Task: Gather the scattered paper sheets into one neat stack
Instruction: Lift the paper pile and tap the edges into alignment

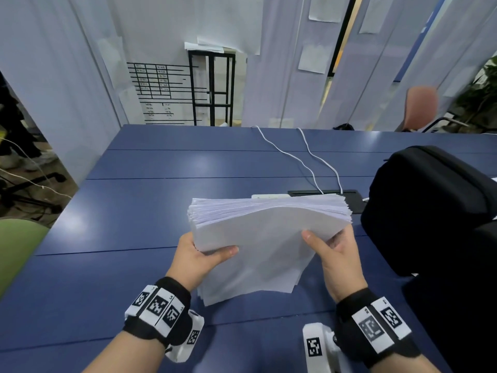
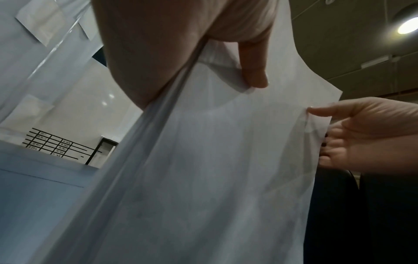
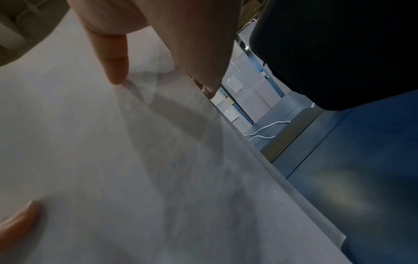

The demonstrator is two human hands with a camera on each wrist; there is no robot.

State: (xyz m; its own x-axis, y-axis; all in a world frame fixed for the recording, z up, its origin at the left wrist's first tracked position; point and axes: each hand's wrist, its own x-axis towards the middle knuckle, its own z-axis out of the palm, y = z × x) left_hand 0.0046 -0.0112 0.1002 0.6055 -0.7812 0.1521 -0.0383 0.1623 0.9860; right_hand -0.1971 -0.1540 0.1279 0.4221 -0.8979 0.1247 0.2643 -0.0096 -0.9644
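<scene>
1. Wrist bands with black-and-white markers sit at the bottom of the head view, one on each forearm.
2. Left hand (image 1: 200, 258) grips the paper stack (image 1: 266, 243) at its left edge, centre frame: thumb on the top sheet, fingers underneath. Left wrist view confirms it: thumb (image 2: 253, 71) pressed on the sheet, stack edge running into the palm.
3. Right hand (image 1: 336, 254) grips the same stack at its right edge: thumb on top, fingers curled under. Right wrist view shows the thumb (image 3: 115, 62) on the sheet face and the fingers going under the stack.
4. Stack is thick, white, held between both hands in the middle of the head view. Far end bows upward, sheet edges fanned and uneven there. Near corner reaches toward the table (image 1: 134, 197); cannot tell if it touches.
5. Table is blue, with seams running left to right.
6. Black bag (image 1: 430, 211) on the table, right side of frame, near the right hand but apart from the stack.
7. Two white cables (image 1: 309, 160) run from the table's far edge down to a black tray (image 1: 355, 200) just behind the stack.
8. Upper frame: white curtains, black metal rack (image 1: 212, 87), orange chair (image 1: 421, 106) upper right.
</scene>
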